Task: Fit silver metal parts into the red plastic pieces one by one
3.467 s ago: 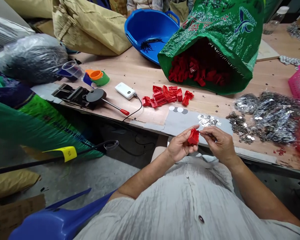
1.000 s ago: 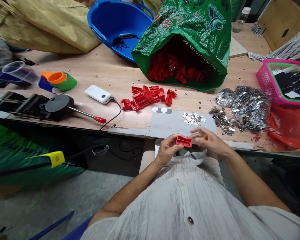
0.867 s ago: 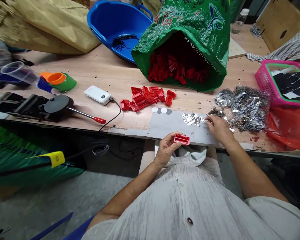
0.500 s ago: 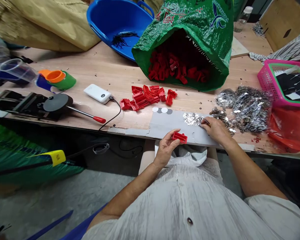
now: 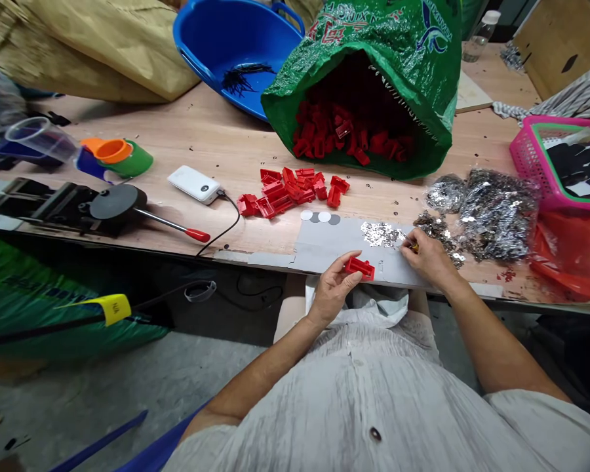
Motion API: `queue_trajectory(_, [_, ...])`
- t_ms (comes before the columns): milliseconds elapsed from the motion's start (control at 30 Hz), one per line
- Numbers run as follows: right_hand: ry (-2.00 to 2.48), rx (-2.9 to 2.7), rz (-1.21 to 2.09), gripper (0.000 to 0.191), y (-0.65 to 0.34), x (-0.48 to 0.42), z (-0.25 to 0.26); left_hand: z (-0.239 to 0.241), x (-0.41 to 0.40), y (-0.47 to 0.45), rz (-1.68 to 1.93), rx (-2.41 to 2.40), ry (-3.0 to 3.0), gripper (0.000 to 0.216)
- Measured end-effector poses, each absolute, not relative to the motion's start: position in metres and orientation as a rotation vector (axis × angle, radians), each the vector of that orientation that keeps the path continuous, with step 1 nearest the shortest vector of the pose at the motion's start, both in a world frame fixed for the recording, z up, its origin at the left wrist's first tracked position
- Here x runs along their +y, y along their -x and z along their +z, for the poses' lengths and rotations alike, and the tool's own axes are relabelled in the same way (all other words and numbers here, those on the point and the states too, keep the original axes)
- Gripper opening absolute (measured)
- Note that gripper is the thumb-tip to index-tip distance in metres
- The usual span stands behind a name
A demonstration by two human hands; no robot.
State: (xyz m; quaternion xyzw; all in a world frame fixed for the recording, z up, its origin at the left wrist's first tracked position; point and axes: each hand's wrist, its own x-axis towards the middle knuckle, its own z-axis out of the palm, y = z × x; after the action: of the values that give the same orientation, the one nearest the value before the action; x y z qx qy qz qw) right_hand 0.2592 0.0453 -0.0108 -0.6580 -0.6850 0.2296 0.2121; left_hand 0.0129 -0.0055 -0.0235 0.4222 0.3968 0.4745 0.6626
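Observation:
My left hand (image 5: pixel 335 288) pinches a red plastic housing (image 5: pixel 359 268), open side up, over the table's front edge. Its hollow faces me. To the right, my right hand (image 5: pixel 427 259) is closed round a slim tool (image 5: pixel 415 246) with a yellow part showing; most of it is hidden by the fingers. The tool's end is beside a spread of small silvery metal pieces (image 5: pixel 381 234) on the grey sheet (image 5: pixel 319 246). Whether a metal piece is caught at its tip I cannot tell. More red housings (image 5: pixel 285 190) lie in a loose heap further back.
Behind the heap, a green sack (image 5: pixel 398 65) gapes with red housings inside. Bags of metal pieces (image 5: pixel 499 213) and a pink basket (image 5: pixel 521 154) stand right. Left are a power bank (image 5: pixel 195 184), a lever press (image 5: pixel 113 203) and cups. A blue basin (image 5: pixel 196 56) is behind.
My left hand and the red housing have shifted slightly right. My right hand has moved slightly right, and the tool's yellow part now shows. The whole view has drifted a little.

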Motion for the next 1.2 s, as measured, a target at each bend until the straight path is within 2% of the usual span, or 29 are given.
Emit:
queue_trajectory(233, [1.44, -1.518, 1.295, 0.03, -0.235, 0.024, 0.007, -0.011, 0.002, -0.02, 1.189, 1.002, -1.504, 0.044])
queue_trajectory(600, [1.357, -1.45, 1.443, 0.029, -0.217, 0.009, -0.003, -0.01, -0.001, -0.024, 1.261, 0.876, -1.84, 0.041])
queue_trajectory(733, [1.31, -1.373, 1.524, 0.033, -0.214, 0.006, 0.002, -0.008, -0.002, -0.024, 1.223, 0.868, -1.682, 0.038])
queue_trajectory(867, [1.318, -1.277, 1.628, 0.038, -0.214, 0.004, 0.013, -0.011, 0.001, -0.025, 1.119, 0.834, -1.127, 0.047])
queue_trajectory(1033, [1.314, -1.389, 1.553, 0.039, -0.221, 0.003, 0.014, -0.021, 0.006, -0.023, 1.113, 0.753, -0.924, 0.049])
queue_trajectory(1200, [1.459, -1.831, 1.102, 0.035, -0.224, 0.002, 0.002, -0.029, 0.018, -0.01, 1.102, 0.915, -1.277, 0.034])
